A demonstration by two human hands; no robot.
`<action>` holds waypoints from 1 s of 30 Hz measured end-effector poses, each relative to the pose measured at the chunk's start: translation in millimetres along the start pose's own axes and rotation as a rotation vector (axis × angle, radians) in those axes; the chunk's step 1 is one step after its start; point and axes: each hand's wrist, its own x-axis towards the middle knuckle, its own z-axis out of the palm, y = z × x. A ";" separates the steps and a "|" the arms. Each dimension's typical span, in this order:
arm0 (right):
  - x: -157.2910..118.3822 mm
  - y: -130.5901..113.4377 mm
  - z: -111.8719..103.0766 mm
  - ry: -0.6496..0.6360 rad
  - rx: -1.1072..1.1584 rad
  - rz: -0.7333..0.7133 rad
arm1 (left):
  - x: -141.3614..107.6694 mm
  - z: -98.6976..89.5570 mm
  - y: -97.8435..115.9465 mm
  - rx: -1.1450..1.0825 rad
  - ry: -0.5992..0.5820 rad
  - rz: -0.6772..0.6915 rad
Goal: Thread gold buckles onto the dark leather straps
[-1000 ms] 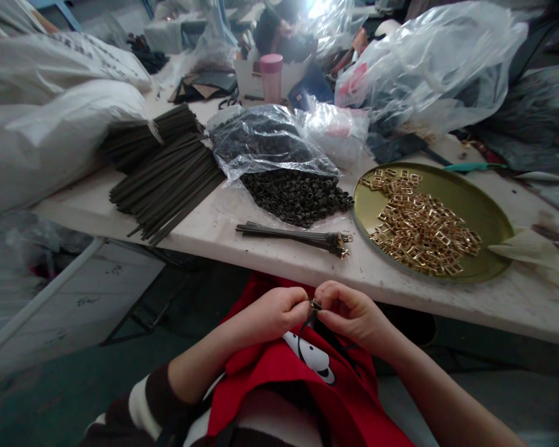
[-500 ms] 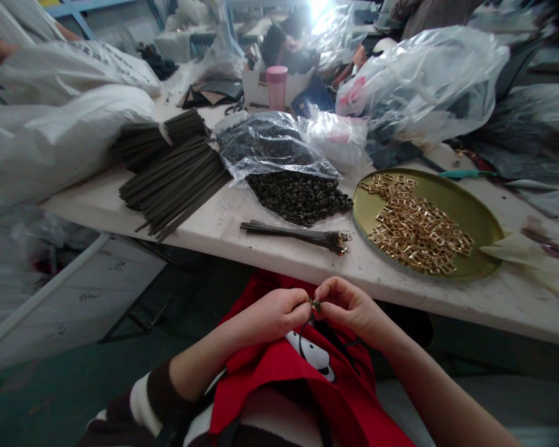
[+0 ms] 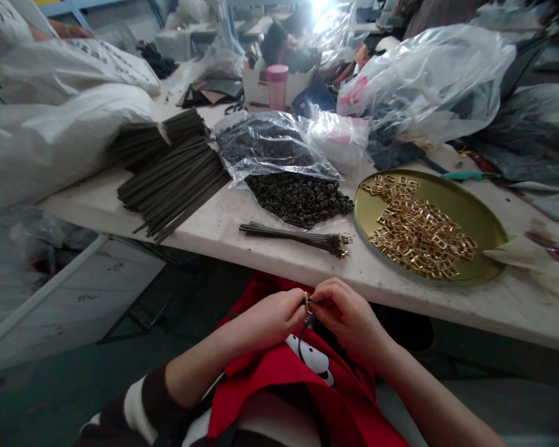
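Just past the table's front edge, over a red apron (image 3: 279, 366), my two hands meet. My left hand (image 3: 286, 310) pinches a small gold buckle (image 3: 306, 302) between thumb and forefinger. A thin dark strap (image 3: 302, 335) hangs in a loop beneath it. My right hand (image 3: 338, 304) is closed on the strap's dark end beside the buckle; its fingertips partly hide that spot. On the table ahead lies a small bundle of straps (image 3: 293, 234) with gold buckles at their right end.
A round gold tray (image 3: 484, 223) holds many gold buckles (image 3: 423, 236). Dark small loops (image 3: 302, 202) spill from a clear bag (image 3: 274, 143). Long dark strips (image 3: 177, 180) lie at left, beside white sacks (image 3: 65, 136). A pink cup (image 3: 277, 87) stands behind. Another person's hand (image 3: 69, 30) is at upper left.
The gold buckle now shows more plainly between my fingers. My right hand has turned slightly, its fingers curling closer over the strap end. The other person's arm at upper left has shifted.
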 end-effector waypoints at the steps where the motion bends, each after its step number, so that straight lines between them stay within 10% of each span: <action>1: 0.3 1.8 0.0 0.007 0.017 0.029 | 1.9 -0.2 -1.2 -0.005 -0.001 0.002; 6: 2.4 12.8 2.4 0.130 0.095 0.195 | 10.2 -4.6 -1.4 -0.049 0.009 0.004; 14: 3.3 14.9 8.2 0.283 -0.192 -0.231 | 20.5 -7.1 -7.4 -0.112 0.045 -0.020; 30: -3.4 17.4 13.5 0.253 -0.448 -0.424 | 17.0 6.4 -3.7 -0.202 0.181 -0.075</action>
